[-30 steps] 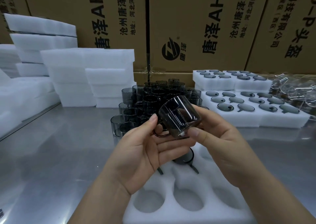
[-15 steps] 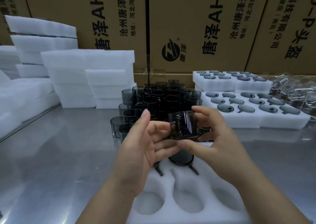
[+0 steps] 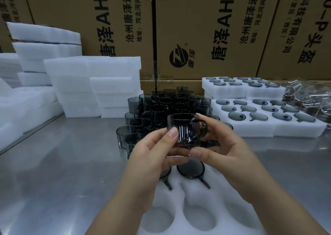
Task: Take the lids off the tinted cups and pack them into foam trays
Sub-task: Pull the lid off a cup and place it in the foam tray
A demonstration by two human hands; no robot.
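Upright now, tipped a second ago: the smoky grey glass cup (image 3: 184, 129), lidless, pinched by left hand (image 3: 154, 156) and right hand (image 3: 223, 150) above the white foam tray (image 3: 179, 195), looks ready for a pocket

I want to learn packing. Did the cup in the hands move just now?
Yes. The cup turned from tipped over to upright and sank slightly toward the tray.

A held cup (image 3: 184, 129) is kept between the left hand (image 3: 152, 156) and the right hand (image 3: 225, 150), above the near foam tray (image 3: 179, 195) at 6 o'clock on the surface (image 3: 62, 163). Seated cups (image 3: 190, 169) are lodged in its far pockets. Loose cups (image 3: 166, 105) are grouped at 12 o'clock, foam stacks (image 3: 93, 84) at 10, filled trays (image 3: 268, 127) at 2, cartons (image 3: 206, 28) behind all.
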